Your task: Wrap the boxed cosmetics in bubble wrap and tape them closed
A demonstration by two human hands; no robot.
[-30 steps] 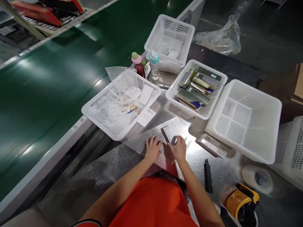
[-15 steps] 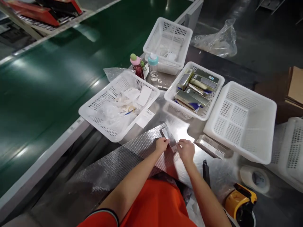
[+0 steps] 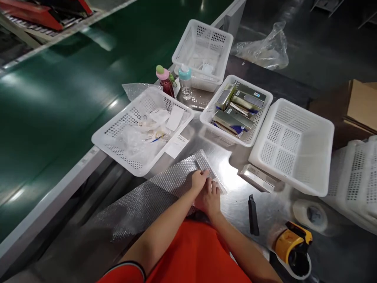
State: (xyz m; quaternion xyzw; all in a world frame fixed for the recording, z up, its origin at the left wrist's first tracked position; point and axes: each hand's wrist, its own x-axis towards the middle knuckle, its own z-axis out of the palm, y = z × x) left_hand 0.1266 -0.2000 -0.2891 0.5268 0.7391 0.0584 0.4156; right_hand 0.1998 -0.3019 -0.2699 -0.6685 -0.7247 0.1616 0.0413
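Note:
A long sheet of bubble wrap (image 3: 159,196) runs from the lower left across the metal table. Its upper right end lies folded over a flat, narrow box, whose outline shows faintly through the plastic. My left hand (image 3: 199,181) is closed, thumb and fingers pinching the bubble wrap at the fold. Just to its right, my right hand (image 3: 212,198) rests its fingers, slightly apart, on the wrapped part. The box itself is mostly hidden under the wrap and my hands.
Ahead stand a white basket (image 3: 97,138) with plastic bags, one (image 3: 203,116) with gold boxes, and another white basket (image 3: 328,157). Right lie silver boxes (image 3: 259,179), a black cutter (image 3: 252,216), clear tape (image 3: 310,215) and a yellow tape dispenser (image 3: 287,245). A green conveyor (image 3: 59,106) runs left.
The end of the bubble wrap has come over the silvery box, which lay uncovered before. My right hand has moved left and down, close beside my left.

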